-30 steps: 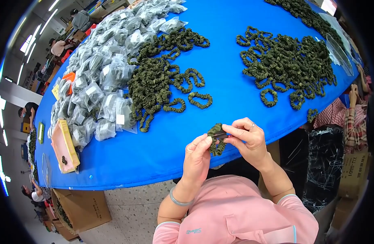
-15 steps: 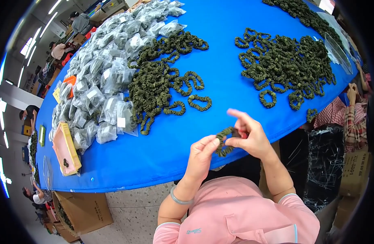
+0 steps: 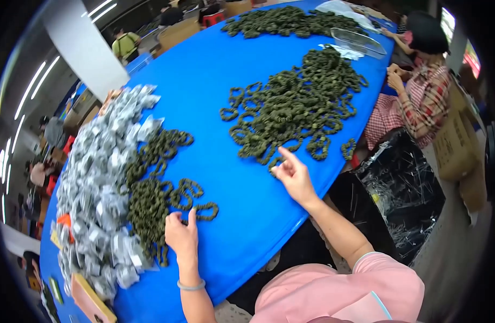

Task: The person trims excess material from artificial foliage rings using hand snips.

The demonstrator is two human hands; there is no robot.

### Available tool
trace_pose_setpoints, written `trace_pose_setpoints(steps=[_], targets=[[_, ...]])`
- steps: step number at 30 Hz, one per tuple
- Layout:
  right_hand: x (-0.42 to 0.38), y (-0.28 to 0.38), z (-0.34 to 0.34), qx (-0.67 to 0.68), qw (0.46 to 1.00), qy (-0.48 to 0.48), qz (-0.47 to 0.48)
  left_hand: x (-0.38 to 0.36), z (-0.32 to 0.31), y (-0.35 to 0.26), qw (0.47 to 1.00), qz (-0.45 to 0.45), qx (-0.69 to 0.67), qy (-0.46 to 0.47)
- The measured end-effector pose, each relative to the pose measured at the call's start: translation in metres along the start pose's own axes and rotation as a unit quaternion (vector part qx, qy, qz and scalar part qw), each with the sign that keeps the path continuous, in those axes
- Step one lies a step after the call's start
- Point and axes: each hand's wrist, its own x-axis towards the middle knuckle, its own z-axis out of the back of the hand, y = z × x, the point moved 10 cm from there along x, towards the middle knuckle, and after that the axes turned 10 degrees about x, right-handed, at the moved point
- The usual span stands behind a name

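Note:
My left hand (image 3: 182, 234) is at the near edge of the left pile of dark green ruffled scrunchies (image 3: 150, 207), thumb and index finger apart. A loose scrunchie (image 3: 207, 211) lies just right of its fingertips. My right hand (image 3: 295, 177) reaches to the near edge of a larger scrunchie pile (image 3: 296, 105). Its index finger is stretched out and its thumb parted from it, beside a scrunchie at the pile's edge. The other fingers curl into the palm and hide whatever is there.
Clear bags with dark contents (image 3: 105, 199) are heaped along the left side of the blue table (image 3: 242, 226). A pink and yellow tray (image 3: 88, 299) lies at the near left. At the right, a person in a checked sleeve (image 3: 428, 116) sits by a black plastic-lined container (image 3: 403, 188).
My hands have moved apart: the left to the left pile, letting go of the scrunchie, the right to the larger pile. The red item earlier in my right hand is now hidden. The view has turned right.

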Motion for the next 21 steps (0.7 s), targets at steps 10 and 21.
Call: trace_pose_setpoints(steps=[10,21], targets=[[-0.006,0.001,-0.012,-0.133,0.989,0.044,0.053,-0.003,-0.006,-0.003,0.998,-0.036,0.047,-0.037],[-0.009,0.011,-0.015,-0.134,0.98,0.059,0.136,-0.005,-0.003,-0.006,0.997,-0.024,-0.078,-0.005]])
